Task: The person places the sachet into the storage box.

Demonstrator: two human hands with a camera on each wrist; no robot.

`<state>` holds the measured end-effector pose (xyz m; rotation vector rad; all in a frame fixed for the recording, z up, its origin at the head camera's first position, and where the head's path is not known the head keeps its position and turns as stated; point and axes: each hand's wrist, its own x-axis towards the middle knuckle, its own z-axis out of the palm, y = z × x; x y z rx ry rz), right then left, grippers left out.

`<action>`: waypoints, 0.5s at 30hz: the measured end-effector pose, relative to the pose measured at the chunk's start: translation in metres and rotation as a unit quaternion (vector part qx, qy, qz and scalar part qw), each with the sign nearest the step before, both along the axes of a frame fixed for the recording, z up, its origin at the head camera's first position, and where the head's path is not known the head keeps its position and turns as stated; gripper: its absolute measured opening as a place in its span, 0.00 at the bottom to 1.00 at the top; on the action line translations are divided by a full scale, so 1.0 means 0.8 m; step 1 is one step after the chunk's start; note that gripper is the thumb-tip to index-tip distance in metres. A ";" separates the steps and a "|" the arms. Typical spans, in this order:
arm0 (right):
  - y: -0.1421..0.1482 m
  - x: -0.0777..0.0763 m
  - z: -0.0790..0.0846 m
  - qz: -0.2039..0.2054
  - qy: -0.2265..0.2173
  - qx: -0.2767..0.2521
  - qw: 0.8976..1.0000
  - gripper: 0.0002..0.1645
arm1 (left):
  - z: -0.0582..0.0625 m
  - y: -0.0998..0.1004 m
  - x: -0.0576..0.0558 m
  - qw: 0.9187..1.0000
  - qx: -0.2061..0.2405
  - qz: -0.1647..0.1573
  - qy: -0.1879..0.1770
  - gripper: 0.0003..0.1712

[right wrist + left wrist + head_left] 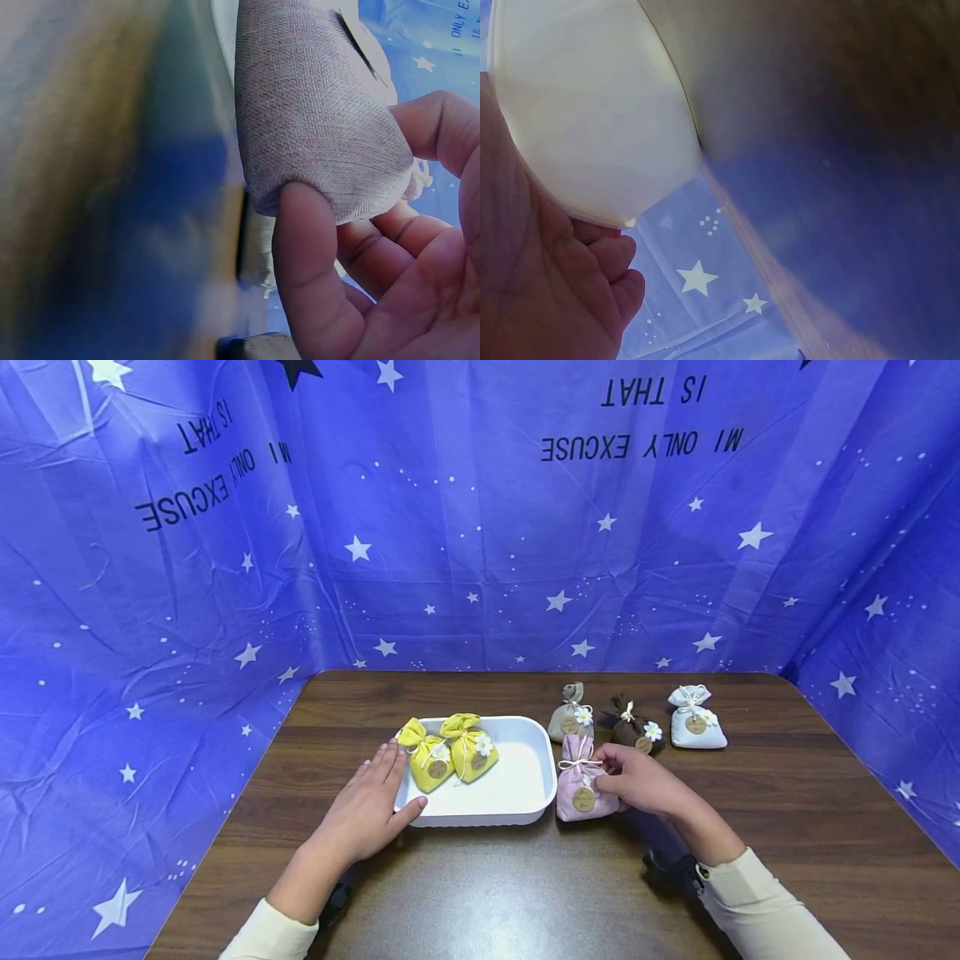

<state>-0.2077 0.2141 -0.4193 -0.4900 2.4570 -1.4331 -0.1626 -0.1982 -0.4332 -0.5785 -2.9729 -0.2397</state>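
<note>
Pink cloth pouch (574, 781), tied with a pale bow and bearing a round brown label, stands at 3 o'clock of the white tray (521, 768), just beside its rim; whether its base touches the worktop (480, 885) cannot be told. Right hand (641, 778) is on the pouch's 3 o'clock side. Its grip is closed down to the pouch's width, thumb and fingers pinching the cloth; the right wrist view shows digits on either side of the fabric.

Left hand (369, 806) lies at the tray's 8 to 9 o'clock edge. Its grip is spread, fingers extended along the rim and thumb apart at the near corner; nothing is pinched. The left wrist view shows the palm against the tray's outer wall.

Tray contents: two yellow pouches, side by side. First yellow pouch (426, 768) sits towards 9 o'clock, second yellow pouch (471, 758) nearer 12; each carries a white flower and a round label.

Relative to the pink pouch: beige pouch (562, 724) at 12 o'clock, dark brown pouch (628, 732) between 1 and 2, white pouch (687, 733) at 2. Behind the worktop: blue star-printed cloth (450, 543).
</note>
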 end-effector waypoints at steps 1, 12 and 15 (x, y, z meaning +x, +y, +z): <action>0.000 -0.001 0.002 0.000 0.004 0.004 1.000 0.11 | 0.000 0.000 0.000 1.000 -0.001 0.000 -0.001 0.48; -0.001 -0.010 0.019 -0.006 0.015 0.011 1.000 0.12 | 0.001 0.000 0.001 1.000 0.000 0.003 -0.008 0.48; -0.001 -0.012 0.022 -0.008 0.014 0.010 1.000 0.12 | 0.001 0.000 0.001 1.000 -0.002 0.003 -0.008 0.48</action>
